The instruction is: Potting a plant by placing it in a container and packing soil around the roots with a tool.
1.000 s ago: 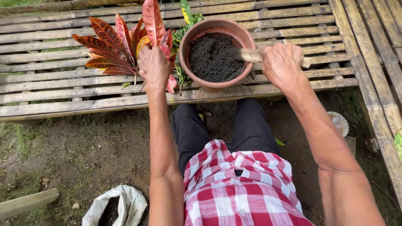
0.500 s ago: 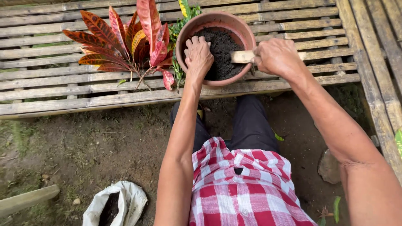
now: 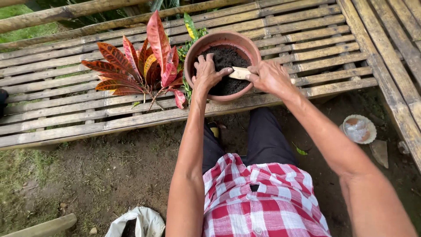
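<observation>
A terracotta pot (image 3: 221, 38) full of dark soil (image 3: 224, 57) stands on a bamboo slat bench (image 3: 66, 114). My left hand (image 3: 207, 71) rests inside the pot with its fingers spread on the soil. My right hand (image 3: 268, 77) is closed on a flat pale wooden stick (image 3: 239, 73) whose tip reaches over the soil and touches my left thumb. A red, orange and green croton plant (image 3: 142, 66) lies on the bench just left of the pot.
A white sack (image 3: 139, 221) with dark soil inside lies on the dirt ground near my left elbow. A small round shell-like dish (image 3: 358, 128) sits on the ground at right. More bamboo slats (image 3: 394, 44) run along the right edge.
My left hand has left the croton plant and moved right into the pot, onto the soil. My right hand with the stick has shifted slightly toward the pot's middle.
</observation>
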